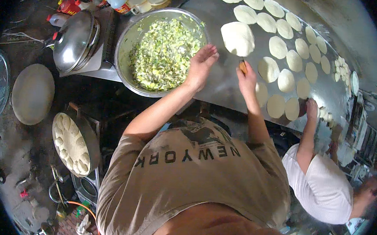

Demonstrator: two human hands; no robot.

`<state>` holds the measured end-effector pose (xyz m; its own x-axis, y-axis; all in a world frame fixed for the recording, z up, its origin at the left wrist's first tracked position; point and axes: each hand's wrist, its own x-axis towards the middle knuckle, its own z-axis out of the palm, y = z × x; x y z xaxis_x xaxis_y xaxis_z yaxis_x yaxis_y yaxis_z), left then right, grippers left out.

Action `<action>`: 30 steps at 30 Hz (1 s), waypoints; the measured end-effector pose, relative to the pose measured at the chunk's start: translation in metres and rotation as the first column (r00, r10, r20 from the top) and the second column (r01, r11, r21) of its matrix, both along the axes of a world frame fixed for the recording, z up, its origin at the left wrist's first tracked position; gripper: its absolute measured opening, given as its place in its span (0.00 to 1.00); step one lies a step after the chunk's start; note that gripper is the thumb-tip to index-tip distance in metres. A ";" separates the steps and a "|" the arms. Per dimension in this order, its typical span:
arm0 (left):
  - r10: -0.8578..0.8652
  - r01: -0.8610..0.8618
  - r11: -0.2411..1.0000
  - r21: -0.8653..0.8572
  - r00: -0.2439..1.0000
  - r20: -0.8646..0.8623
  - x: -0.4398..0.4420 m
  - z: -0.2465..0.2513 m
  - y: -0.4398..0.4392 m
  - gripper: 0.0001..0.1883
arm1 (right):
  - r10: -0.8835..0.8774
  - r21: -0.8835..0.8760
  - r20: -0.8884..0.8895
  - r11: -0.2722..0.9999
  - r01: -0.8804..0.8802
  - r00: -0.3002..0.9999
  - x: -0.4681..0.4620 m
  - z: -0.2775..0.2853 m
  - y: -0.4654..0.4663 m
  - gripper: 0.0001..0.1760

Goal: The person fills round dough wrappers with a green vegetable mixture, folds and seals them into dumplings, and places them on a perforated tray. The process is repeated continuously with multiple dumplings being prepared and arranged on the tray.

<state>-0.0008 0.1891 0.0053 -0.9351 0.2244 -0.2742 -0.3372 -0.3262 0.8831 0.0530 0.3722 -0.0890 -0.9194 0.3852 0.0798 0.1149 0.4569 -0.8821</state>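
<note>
My right hand (247,78) grips the wooden handle (243,66) of a small tool. Its far end meets the near edge of a large pale dough round (237,38); whether a blade lies under the dough, I cannot tell. My left hand (202,66) hovers at the right rim of a wide steel bowl (121,67), fingers extended, with nothing seen in it. Chopped green and yellow vegetable filling (166,55) fills much of the bowl. Rows of flat dough rounds (278,47) cover the metal worktop (217,86) to the right.
A co-worker's hand (311,108) rests near small dough pieces (324,114). A lidded steel pan (73,42) stands left of the bowl, with bottles (118,0) behind. Lower left, a round pan (95,143) holds shaped dough pieces (79,137). An orange hose (87,208) crosses the floor.
</note>
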 end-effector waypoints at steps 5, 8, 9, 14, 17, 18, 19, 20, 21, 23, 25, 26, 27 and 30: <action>-0.156 -0.039 0.761 0.648 0.958 0.241 -0.019 -0.008 0.027 0.35 | 0.211 -0.619 0.116 0.780 -0.096 0.971 0.046 0.086 -0.023 0.21; -0.293 0.073 0.527 0.847 0.951 0.101 -0.014 -0.017 0.021 0.32 | 0.237 0.445 -0.145 0.883 -0.151 0.961 0.036 0.108 -0.004 0.21; -0.367 0.172 0.472 0.865 0.930 0.016 -0.016 -0.020 0.018 0.31 | 0.239 0.627 -0.170 0.775 -0.082 0.956 0.032 0.116 0.002 0.21; -0.211 0.032 0.757 0.653 0.957 0.197 -0.028 0.011 0.010 0.31 | -0.025 0.249 -0.246 0.964 0.088 0.969 -0.002 0.097 0.019 0.16; -0.158 -0.011 0.766 0.643 0.966 0.206 -0.039 0.024 -0.014 0.30 | -0.139 -0.590 0.300 0.751 0.298 0.944 -0.028 0.019 0.055 0.12; -0.155 0.006 0.776 0.631 0.971 0.181 -0.037 0.030 -0.026 0.30 | -0.125 -0.615 0.380 0.707 0.351 0.917 -0.038 -0.005 0.060 0.11; -0.150 0.027 0.784 0.620 0.978 0.148 -0.035 0.036 -0.038 0.30 | -0.105 -0.633 0.449 0.664 0.399 0.887 -0.050 -0.028 0.066 0.10; -0.157 0.027 0.755 0.656 0.977 0.141 -0.033 0.040 -0.049 0.29 | -0.082 -0.645 0.517 0.617 0.451 0.852 -0.063 -0.058 0.071 0.10; -0.185 0.039 0.718 0.695 0.973 0.137 -0.032 0.044 -0.057 0.28 | -0.175 -0.661 0.357 0.647 0.380 0.918 -0.091 -0.122 0.087 0.10; -0.208 -0.024 0.590 0.807 0.961 0.181 -0.025 0.045 -0.073 0.28 | -0.205 -0.740 0.241 0.594 0.316 0.949 -0.159 -0.141 0.097 0.09; -0.139 -0.110 0.621 0.776 0.959 0.247 -0.012 0.039 -0.085 0.29 | -0.162 -0.747 0.311 0.568 0.346 0.936 -0.213 -0.099 0.091 0.11; -0.125 -0.086 0.681 0.727 0.965 0.231 -0.012 0.032 -0.093 0.30 | -0.179 -0.691 0.330 0.623 0.366 0.927 -0.227 -0.097 0.091 0.13; -0.100 -0.077 0.739 0.670 0.970 0.222 -0.009 0.020 -0.104 0.32 | -0.206 -0.676 0.288 0.647 0.351 0.935 -0.223 -0.098 0.084 0.13; -0.068 -0.042 0.818 0.574 0.983 0.168 -0.002 0.030 -0.117 0.33 | -0.250 -0.708 0.256 0.609 0.358 0.934 -0.180 -0.090 0.053 0.13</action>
